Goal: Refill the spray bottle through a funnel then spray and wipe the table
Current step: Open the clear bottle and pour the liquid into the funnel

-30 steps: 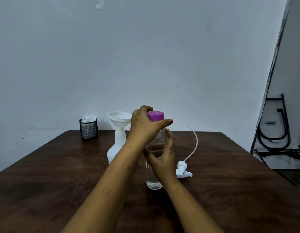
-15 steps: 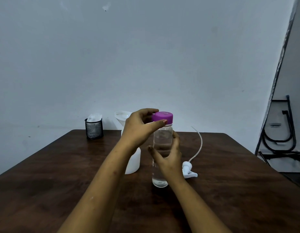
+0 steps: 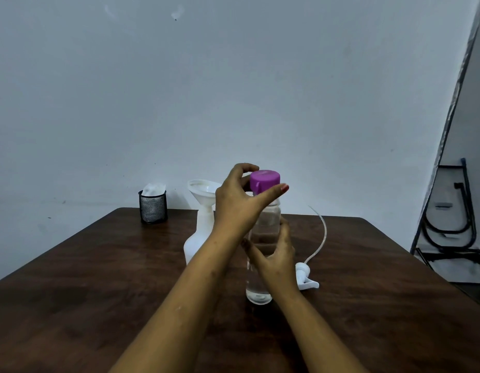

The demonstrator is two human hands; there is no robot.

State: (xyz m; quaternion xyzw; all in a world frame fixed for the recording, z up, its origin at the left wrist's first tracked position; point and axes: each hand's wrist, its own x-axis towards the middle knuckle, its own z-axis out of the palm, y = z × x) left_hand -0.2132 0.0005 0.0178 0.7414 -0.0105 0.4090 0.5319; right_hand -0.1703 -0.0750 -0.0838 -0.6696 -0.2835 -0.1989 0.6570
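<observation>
A clear water bottle (image 3: 259, 292) with a purple cap (image 3: 265, 180) stands upright on the dark wooden table (image 3: 99, 292). My right hand (image 3: 276, 259) grips its body at mid height. My left hand (image 3: 236, 208) pinches the cap from the left, thumb across the front below it. I cannot tell whether the cap is loose. Just behind and to the left stands the white spray bottle (image 3: 195, 246) with a white funnel (image 3: 202, 191) in its neck. Its spray head (image 3: 304, 278) lies on the table to the right, with the thin tube (image 3: 323, 232) curving up.
A black mesh cup (image 3: 152, 210) holding white tissue stands at the table's far left edge, near the wall. A black folded metal frame (image 3: 454, 232) leans at the right, off the table.
My left hand's fingers have shifted round the purple cap, the thumb now further across the front. The bottle stays on the table in my right hand. The view has drifted slightly.
</observation>
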